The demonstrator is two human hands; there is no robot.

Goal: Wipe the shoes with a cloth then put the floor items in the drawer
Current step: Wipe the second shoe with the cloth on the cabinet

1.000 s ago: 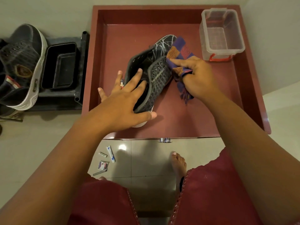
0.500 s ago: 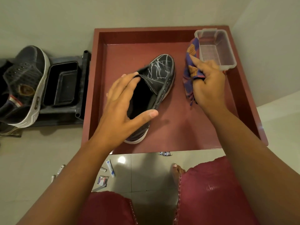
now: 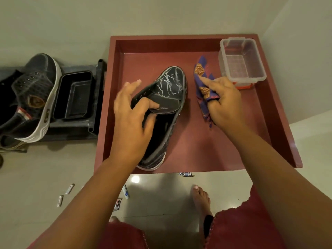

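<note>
Left hand [image 3: 132,115] has its thumb tucked in the shoe [image 3: 161,112] collar, other fingers spread loose, presumably steadying it for wiping inside the open drawer [image 3: 280,123]. Right hand [image 3: 223,103] is closed around the bunched cloth [image 3: 203,83], just beside the toe. Count: shoes two, second shoe [image 3: 34,97] on the left rack; one clear box [image 3: 241,61]; about four small floor items [image 3: 69,188].

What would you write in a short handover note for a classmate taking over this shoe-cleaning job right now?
Left hand: gripping the tongue of the black white-soled shoe, upright in the red-brown drawer.
Right hand: holding the purple-and-orange checked cloth, off the shoe.
Toe shows white scuffs; wiping unfinished.
Second dark shoe waits on the rack.
Small floor items not yet in the drawer.
</note>
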